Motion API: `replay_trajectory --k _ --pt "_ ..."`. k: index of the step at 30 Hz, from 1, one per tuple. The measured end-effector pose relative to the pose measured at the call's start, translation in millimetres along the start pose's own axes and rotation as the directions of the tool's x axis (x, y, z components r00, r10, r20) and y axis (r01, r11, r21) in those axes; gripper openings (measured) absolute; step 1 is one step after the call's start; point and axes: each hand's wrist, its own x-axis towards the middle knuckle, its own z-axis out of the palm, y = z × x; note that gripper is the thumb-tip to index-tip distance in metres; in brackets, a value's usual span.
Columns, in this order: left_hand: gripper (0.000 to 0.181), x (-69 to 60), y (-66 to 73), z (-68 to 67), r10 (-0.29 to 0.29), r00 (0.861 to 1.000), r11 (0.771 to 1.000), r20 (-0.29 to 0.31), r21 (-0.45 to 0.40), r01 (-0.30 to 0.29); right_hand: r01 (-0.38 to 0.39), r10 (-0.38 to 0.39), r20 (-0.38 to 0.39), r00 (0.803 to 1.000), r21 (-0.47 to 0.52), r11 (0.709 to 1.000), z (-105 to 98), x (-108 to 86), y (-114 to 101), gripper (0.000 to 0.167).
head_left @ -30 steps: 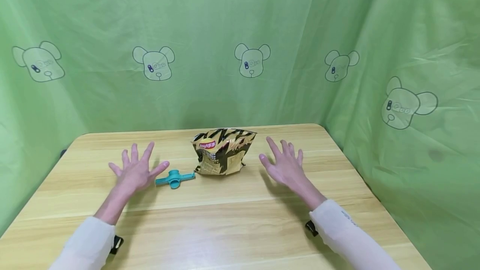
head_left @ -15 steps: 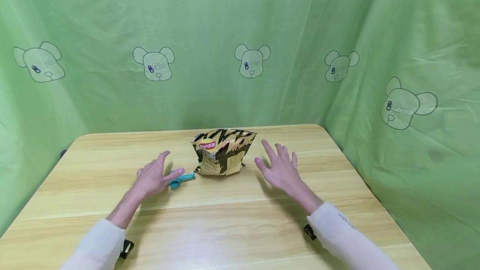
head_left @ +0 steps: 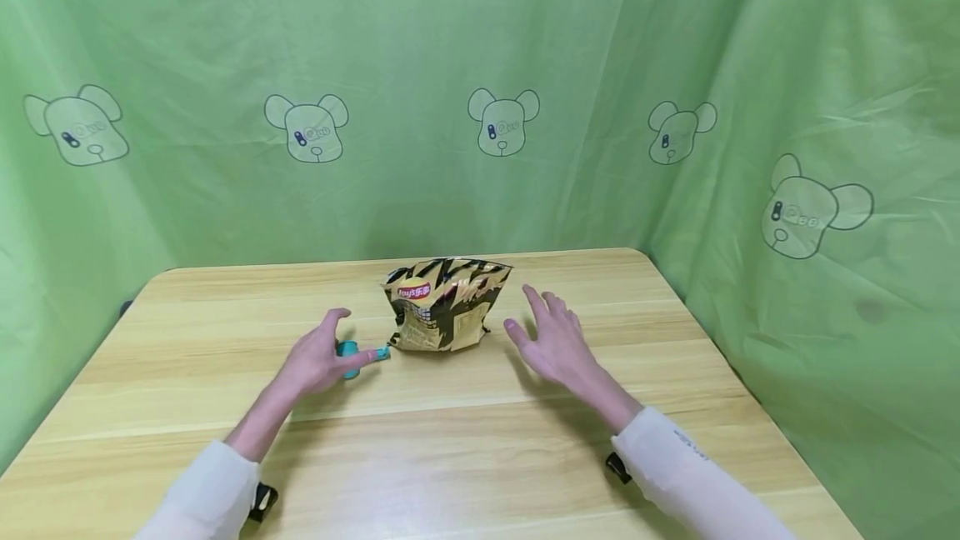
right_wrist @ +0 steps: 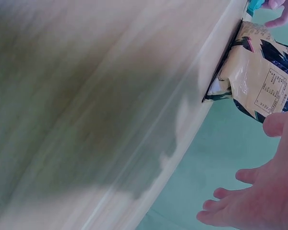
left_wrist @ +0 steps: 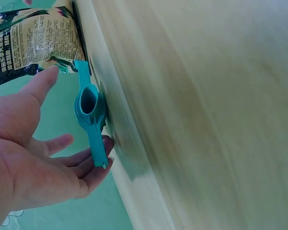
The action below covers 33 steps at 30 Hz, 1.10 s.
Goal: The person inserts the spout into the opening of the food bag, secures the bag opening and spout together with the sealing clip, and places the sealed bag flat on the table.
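A teal bag clip with a round pour spout lies on the wooden table, partly covered by my left hand in the head view. In the left wrist view, the fingertips reach around the lower end of the clip, while the thumb stands apart from it, pointing at the bag. A gold-and-black Lay's chip bag stands upright just right of the clip. To the right of the bag, my right hand hovers with fingers spread, holding nothing; the right wrist view shows its thumb close to the chip bag.
The wooden table has a rounded back edge close behind the bag. A green curtain with mouse-head drawings hangs behind and along the sides. White sleeves cover both forearms, with black straps beneath.
My left hand has moved right from beside the clip to over it, its spread fingers drawing closer together. My right hand has shifted slightly left toward the bag. Clip and bag have stayed put.
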Motion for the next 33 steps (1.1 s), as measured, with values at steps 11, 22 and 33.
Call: replay_trajectory --k 11,22,33 --pt "0.08 -2.3 2.9 -1.9 0.016 1.0 0.999 0.024 0.027 -0.017 -0.016 0.011 0.038 0.999 0.133 0.991 5 -3.9 -9 0.071" --pt "0.06 -1.5 2.6 -3.5 0.024 0.999 0.999 0.041 0.03 -0.025 -0.026 0.015 0.058 0.998 0.204 0.979 11 -4.9 -21 0.042" --pt "0.05 1.4 -1.4 -1.9 0.007 0.999 1.0 0.05 -0.021 -0.006 -0.036 0.01 0.099 0.995 0.271 0.962 17 -8.0 -25 0.034"
